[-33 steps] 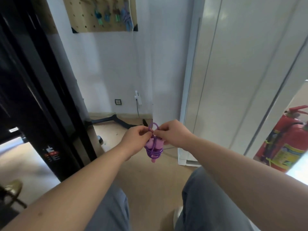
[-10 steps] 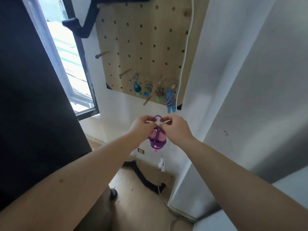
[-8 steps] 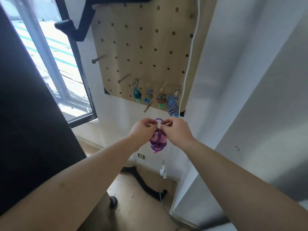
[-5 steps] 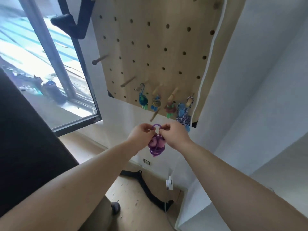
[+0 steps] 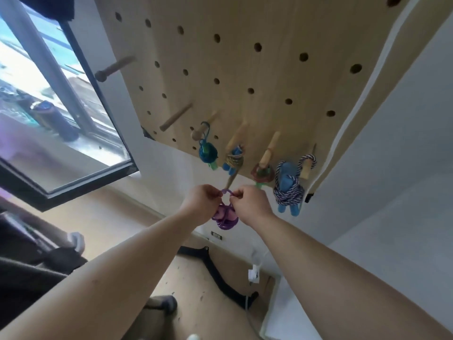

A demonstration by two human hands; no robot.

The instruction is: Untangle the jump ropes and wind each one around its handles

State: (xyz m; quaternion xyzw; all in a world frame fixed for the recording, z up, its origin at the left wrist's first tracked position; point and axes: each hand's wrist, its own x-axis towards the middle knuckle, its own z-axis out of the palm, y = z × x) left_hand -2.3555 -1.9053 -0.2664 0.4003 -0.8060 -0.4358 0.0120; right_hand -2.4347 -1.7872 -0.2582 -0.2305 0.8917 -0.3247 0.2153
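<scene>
The purple rope (image 5: 225, 218), wound into a tight bundle around its pink handles, hung below the pegboard's (image 5: 220, 69) lower edge, just under the row of loaded pegs. A small loop of it stood up at the top, and both hands pinched that loop. The left hand (image 5: 202, 202) held the loop's left side between thumb and curled fingers. The right hand (image 5: 248, 201) held the right side in the same narrow pinch. The bundle dangled between the two wrists, touching nothing else.

Four wound ropes hung from wooden pegs along the pegboard's bottom rows. From left to right they were a teal rope (image 5: 207, 152), a blue-handled rope with yellow cord (image 5: 234, 161), a red rope (image 5: 263, 173) with a green handle tip, and a striped rope (image 5: 288, 190) around blue handles. The striped one hung lowest, just right of the right hand. Two bare pegs (image 5: 175, 117) stuck out left of the teal rope. A white cord (image 5: 348, 123) ran down the pegboard's right edge. A window (image 5: 49, 106) lay left of the pegboard, and a black strap (image 5: 218, 278) lay on the floor below it.
</scene>
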